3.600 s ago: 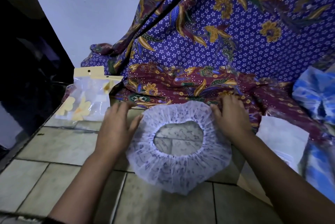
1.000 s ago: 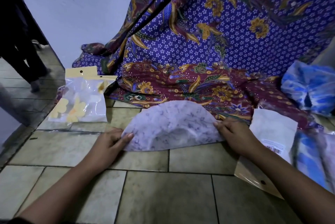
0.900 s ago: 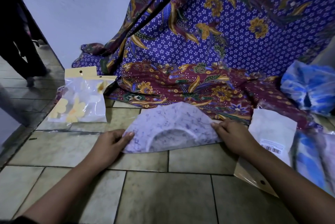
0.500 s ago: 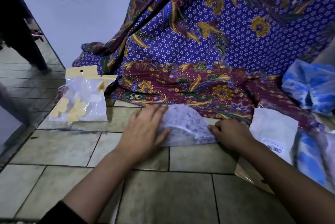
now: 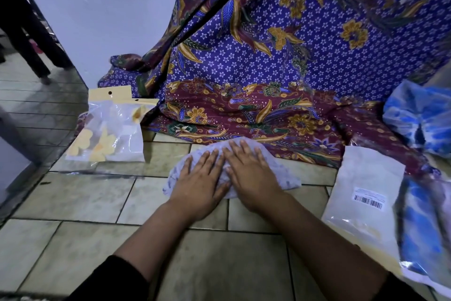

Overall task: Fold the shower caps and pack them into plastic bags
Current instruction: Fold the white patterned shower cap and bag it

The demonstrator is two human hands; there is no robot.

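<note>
Both hands, left [image 5: 199,184] and right [image 5: 251,176], press flat on folded shower cap [image 5: 283,171].

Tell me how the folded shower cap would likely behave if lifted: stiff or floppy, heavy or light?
Probably floppy: the shower cap is thin, crinkled film lying flat under the left hand and right hand. Being so thin, it is likely very light for its size. It may spring open when released, since both flat hands press it down.
</note>
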